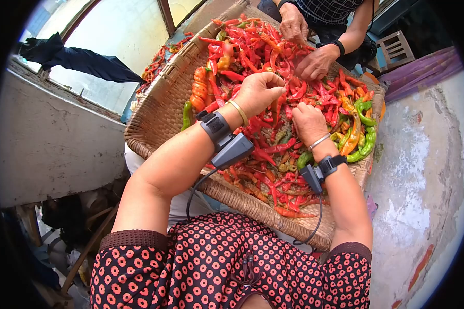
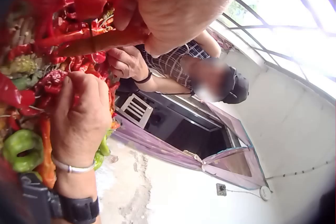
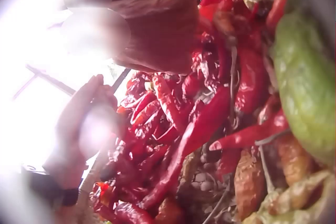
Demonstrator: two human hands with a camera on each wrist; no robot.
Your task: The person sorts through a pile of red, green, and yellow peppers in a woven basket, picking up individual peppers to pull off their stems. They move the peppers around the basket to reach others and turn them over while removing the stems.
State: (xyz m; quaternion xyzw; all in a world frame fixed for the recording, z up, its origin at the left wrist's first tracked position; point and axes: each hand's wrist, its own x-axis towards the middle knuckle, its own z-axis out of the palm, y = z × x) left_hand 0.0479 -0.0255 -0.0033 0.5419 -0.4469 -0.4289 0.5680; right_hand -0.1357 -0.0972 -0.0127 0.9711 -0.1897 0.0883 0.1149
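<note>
My left hand is over the middle of a heap of red chili peppers. Its thumb and fingers pinch a long orange-red chili pepper, best seen in the left wrist view. Lower and to the right, my right hand is down at the heap with its fingers curled. A wrinkled dark red chili pepper shows at those fingertips in the left wrist view. Close by the right wrist sits a green pepper. The right wrist view has glare, and the right fingers are blurred there.
A wide woven basket holds the heap, with green peppers along its right side. Across from me, another person's hands work in the peppers. A folded dark umbrella is at the window, and a wooden chair stands behind.
</note>
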